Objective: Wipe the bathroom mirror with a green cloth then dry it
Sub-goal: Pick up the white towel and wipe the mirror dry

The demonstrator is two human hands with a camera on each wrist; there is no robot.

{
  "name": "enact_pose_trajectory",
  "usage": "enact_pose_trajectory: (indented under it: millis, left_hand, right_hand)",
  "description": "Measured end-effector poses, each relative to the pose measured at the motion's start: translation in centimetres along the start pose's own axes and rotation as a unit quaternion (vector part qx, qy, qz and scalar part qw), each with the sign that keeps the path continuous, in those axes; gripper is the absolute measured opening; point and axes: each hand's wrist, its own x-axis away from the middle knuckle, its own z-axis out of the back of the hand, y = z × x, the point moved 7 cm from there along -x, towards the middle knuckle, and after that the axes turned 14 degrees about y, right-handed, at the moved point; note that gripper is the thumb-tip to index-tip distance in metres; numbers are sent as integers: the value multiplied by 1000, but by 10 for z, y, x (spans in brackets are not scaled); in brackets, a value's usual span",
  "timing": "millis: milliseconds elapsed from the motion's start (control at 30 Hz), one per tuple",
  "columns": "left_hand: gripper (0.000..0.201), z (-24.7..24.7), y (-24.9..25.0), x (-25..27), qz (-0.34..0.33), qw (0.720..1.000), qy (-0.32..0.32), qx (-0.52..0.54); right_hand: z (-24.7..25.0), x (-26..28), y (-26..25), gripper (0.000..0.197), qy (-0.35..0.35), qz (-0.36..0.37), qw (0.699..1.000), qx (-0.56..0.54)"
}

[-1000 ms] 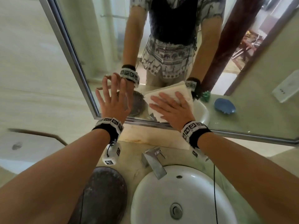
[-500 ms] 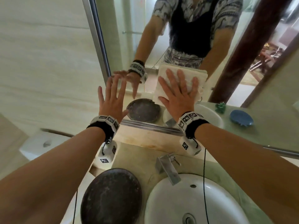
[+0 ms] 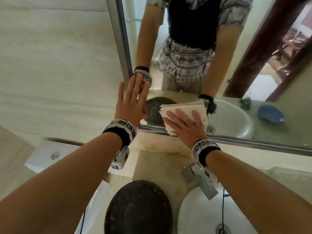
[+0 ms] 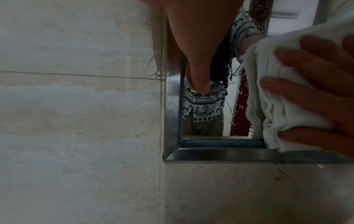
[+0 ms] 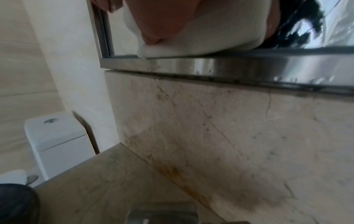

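The mirror [image 3: 190, 27] hangs in a metal frame [image 3: 253, 143] above the sink. My right hand [image 3: 183, 123] lies flat with spread fingers on a folded white cloth [image 3: 200, 107], pressing it against the glass at the bottom left, just over the lower frame. In the left wrist view the cloth [image 4: 268, 94] bunches under those fingers [image 4: 316, 91]. In the right wrist view the cloth's [image 5: 201, 42] lower edge touches the frame [image 5: 229, 63]. My left hand [image 3: 135, 93] rests flat on the glass beside the frame's left bar, fingers straight, holding nothing.
A white basin [image 3: 199, 215] with a metal tap [image 3: 200, 181] sits below, and a dark round lid [image 3: 138, 208] lies left of it. A toilet cistern [image 3: 49, 156] stands at far left. The mirror reflects a blue dish [image 3: 270, 115] and a small green object [image 3: 245, 102].
My right hand slid the white cloth up the glass, then back down to the bottom frame. My left hand stayed flat near the mirror's left edge.
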Motion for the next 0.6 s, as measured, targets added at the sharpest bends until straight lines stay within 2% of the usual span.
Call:
enact_pose_trajectory:
  millis: [133, 233, 300, 433, 533, 600]
  left_hand:
    - [141, -8, 0, 2, -21, 1000, -16, -16]
    - [133, -8, 1, 3, -21, 1000, -17, -8]
    - [120, -3, 1, 3, -18, 1000, -4, 7]
    - [100, 14, -3, 4, -26, 1000, -5, 14]
    - [101, 35, -11, 1, -36, 999, -6, 10]
    - [108, 47, -27, -5, 1, 1000, 10, 19]
  right_hand:
    - [-3, 6, -5, 87, -11, -7, 1000, 14]
    - [5, 0, -3, 81, -33, -15, 999, 5]
    - [15, -11, 2, 79, -43, -21, 999, -6]
    - [44, -63, 23, 74, -34, -89, 995, -15]
    - [68, -110, 41, 68, 6, -143, 990, -14]
    - [79, -133, 50, 68, 32, -168, 985, -16]
